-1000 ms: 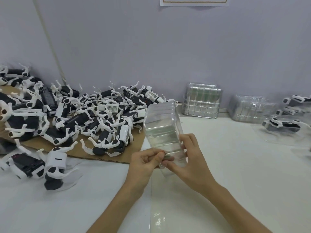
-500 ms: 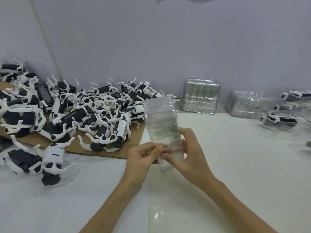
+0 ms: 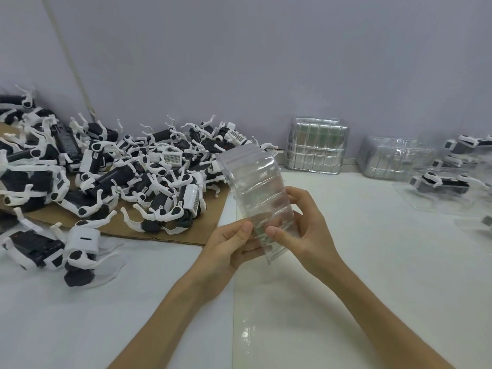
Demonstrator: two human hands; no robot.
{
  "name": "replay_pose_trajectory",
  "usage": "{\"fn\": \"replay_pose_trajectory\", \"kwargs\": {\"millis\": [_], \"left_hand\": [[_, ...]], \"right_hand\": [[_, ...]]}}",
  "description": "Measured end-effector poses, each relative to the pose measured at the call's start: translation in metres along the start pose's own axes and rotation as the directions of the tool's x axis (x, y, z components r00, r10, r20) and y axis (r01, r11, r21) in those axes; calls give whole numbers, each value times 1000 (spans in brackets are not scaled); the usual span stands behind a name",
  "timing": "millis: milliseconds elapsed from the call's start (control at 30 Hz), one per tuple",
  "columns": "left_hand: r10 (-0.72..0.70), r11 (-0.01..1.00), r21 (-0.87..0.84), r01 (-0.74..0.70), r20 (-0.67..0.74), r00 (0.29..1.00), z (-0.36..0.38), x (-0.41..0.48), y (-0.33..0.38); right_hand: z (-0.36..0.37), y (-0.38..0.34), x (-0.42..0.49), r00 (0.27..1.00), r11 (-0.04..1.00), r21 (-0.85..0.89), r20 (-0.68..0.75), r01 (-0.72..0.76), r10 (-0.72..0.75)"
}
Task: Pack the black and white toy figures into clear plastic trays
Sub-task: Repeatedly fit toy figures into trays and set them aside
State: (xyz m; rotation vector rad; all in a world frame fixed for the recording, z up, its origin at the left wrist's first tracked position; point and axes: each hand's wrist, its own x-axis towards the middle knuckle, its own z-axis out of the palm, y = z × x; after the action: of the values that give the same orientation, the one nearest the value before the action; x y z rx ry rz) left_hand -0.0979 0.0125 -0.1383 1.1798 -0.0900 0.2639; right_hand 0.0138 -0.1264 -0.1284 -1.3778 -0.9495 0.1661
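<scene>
Left hand (image 3: 229, 243): curled, pinched the near end of the clear plastic tray (image 3: 255, 182).
Right hand (image 3: 306, 227): wrapped round the same tray, thumb on its front.
Clear plastic tray: held tilted above the white table (image 3: 372, 249), centre.
Toy figures (image 3: 119, 169): lay heaped on brown cardboard (image 3: 170, 233), far left.
Spare trays (image 3: 315, 146): stood against the far wall.
</scene>
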Motion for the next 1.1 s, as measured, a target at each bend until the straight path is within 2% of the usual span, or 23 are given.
{"fn": "replay_pose_trajectory", "kwargs": {"millis": [233,467,733,833,933,1033,1100], "left_hand": [[-49,999,-20,50,46,998,-4,-1,-1],[-103,994,-12,104,72,992,-3,-2,-1],[-140,989,56,134,123,983,-3,-5,-2],[-134,989,75,128,85,987,-1,-6,0],[-49,992,110,53,-44,998,6,-6,0],[187,945,301,-123,-192,963,14,-4,-3],[329,873,440,-209,-216,919,16,-5,-6]], "right_hand": [[-2,-2,0,999,996,83,34,-29,26],[0,-2,0,996,999,38,88,-13,10],[2,-3,-1,998,999,-50,59,5,-2],[1,-4,-1,998,997,-75,67,23,-17],[1,-3,-2,997,990,-124,47,71,-65],[2,-1,-4,994,976,-190,19,109,-107],[3,0,-4,986,953,-258,-1,160,-166]]}}
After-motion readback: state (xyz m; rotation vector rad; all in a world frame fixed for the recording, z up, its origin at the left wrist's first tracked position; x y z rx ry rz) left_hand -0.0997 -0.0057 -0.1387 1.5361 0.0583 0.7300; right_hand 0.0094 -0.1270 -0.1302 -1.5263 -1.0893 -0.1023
